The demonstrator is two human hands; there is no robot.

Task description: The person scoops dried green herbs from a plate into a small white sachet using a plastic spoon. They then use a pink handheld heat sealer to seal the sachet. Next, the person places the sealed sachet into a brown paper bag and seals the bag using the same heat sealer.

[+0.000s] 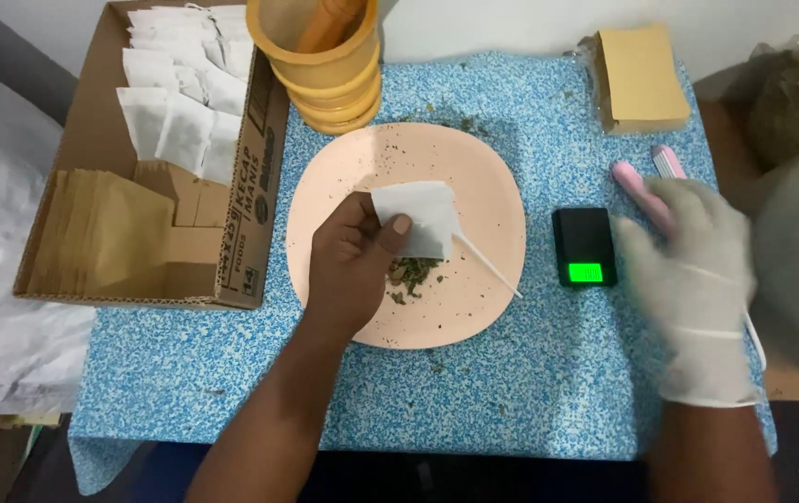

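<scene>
The left hand (355,256) is bare and pinches a small white sachet (418,216) between thumb and fingers, holding it over the middle of a round pink plate (474,168). Just under the sachet a little heap of dried green herb (411,275) lies on the plate, and a thin white stick (488,265) slants out from beneath the sachet toward the plate's right edge. The right hand (693,279) wears a white glove and is blurred; its fingers look loosely spread and it grips nothing that shows (the blur hides the detail), hovering just right of a small black scale (584,244) with a lit green display. Beyond the glove lie a pink tool (640,191) and a pale striped one (668,160) beside it. A stack of yellow bowls (325,79) with a wooden pestle (330,23) stands behind the plate. At the left a cardboard box (250,205) holds white sachets and brown envelopes; a further pile of brown envelopes (640,76) sits at the back right. All rests on a surface (530,391) covered in blue speckled cloth.
</scene>
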